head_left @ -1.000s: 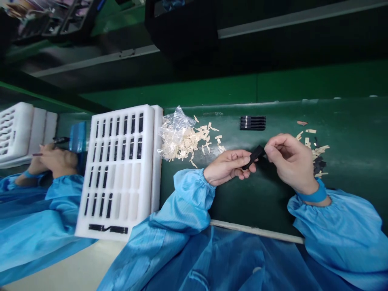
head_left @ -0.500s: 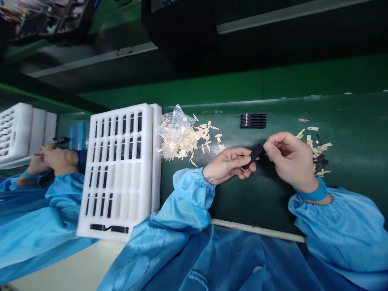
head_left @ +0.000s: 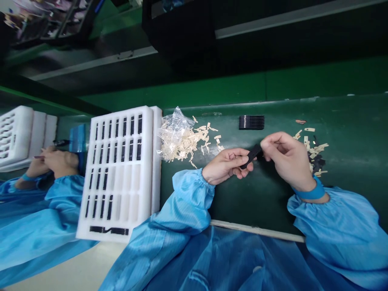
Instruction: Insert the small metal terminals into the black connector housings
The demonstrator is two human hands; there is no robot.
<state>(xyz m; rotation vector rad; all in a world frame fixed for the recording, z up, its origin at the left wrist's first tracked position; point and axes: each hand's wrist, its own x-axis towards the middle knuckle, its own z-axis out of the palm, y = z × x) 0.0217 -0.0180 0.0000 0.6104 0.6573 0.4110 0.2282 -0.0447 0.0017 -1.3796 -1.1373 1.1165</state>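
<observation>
A slim black rectangular part (head_left: 251, 156) is pinched between the thumb and fingers of my left hand (head_left: 228, 164), tilted up to the right. At its upper end, the thumb and forefinger of my right hand (head_left: 286, 157) are pressed together; whatever they pinch there is too small to make out. Behind my hands lies a neat row of black parts (head_left: 251, 122) on the green bench. Right of my right hand is a small heap of cream tabs (head_left: 318, 151) mixed with black scraps (head_left: 317, 163).
Left of my hands, cream tabs (head_left: 183, 145) spill from a clear plastic bag (head_left: 176, 121). A white foam tray (head_left: 145, 169) holding black parts in slots stands beside them. Farther left, a co-worker's hands (head_left: 57, 161) work near more foam trays (head_left: 22, 125). A dark shelf overhangs the bench.
Both hands and the black part have shifted very slightly left in the view. The grip of each hand looks the same.
</observation>
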